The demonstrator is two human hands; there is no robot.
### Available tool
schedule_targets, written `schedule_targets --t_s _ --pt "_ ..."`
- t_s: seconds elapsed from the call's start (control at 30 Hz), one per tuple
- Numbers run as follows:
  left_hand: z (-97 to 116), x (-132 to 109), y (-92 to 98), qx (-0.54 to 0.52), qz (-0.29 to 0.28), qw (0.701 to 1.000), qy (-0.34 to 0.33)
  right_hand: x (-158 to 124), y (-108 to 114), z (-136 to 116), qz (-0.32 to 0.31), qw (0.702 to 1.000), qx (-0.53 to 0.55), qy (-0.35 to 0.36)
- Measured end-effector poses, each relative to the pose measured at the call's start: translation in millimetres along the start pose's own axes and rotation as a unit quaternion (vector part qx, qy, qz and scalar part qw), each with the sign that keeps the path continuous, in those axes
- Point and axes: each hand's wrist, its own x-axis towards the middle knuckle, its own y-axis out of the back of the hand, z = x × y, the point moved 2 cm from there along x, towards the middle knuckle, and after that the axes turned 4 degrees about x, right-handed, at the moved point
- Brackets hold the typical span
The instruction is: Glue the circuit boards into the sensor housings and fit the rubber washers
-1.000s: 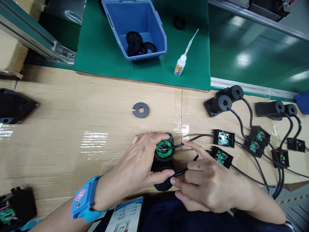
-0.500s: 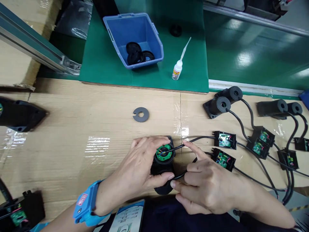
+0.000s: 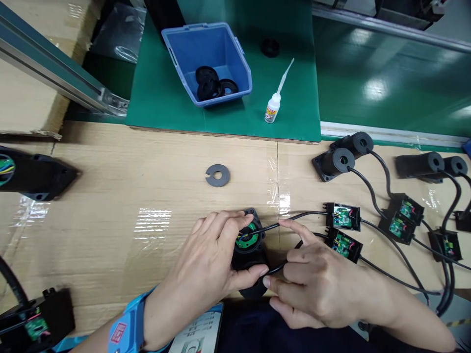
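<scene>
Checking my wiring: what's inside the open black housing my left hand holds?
A green circuit board and thin wires show; your left hand covers part of the board.

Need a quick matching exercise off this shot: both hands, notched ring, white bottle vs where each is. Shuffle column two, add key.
Column one
1. Left hand
2. Right hand
3. Notched grey ring
4. White bottle

Column two
A. On the green mat
B. Around the black housing with a green circuit board
C. Flat on the brown work surface
D. Index fingertip at a black cable

Pairs: 1-B, 2-D, 3-C, 4-A
</scene>
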Motion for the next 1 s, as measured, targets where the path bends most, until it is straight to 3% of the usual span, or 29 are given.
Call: schedule_targets --t_s 0.47,0.57,0.67,0.83,1.0 --pt "-1 1 7.5 -0.040 -0.019 0.999 0.005 -1 1 -3 -0.009 1.000 0.001 -0.008" --pt "-16 8 24.2 -0.045 0.018 0.999 0.019 -3 0 -2 -0.002 1.000 0.006 -0.013" --pt "-46 23 42.7 0.030 0.079 0.995 0.060 -3 -1 -2 0.001 1.000 0.003 -0.015" --pt "-86 51 40.7 0.118 0.031 0.990 0.073 -2 1 -2 -0.008 1.000 -0.015 -0.014" --pt "-87 55 28.3 0.162 -0.022 0.983 0.082 0 2 -5 -0.008 1.000 -0.023 -0.017"
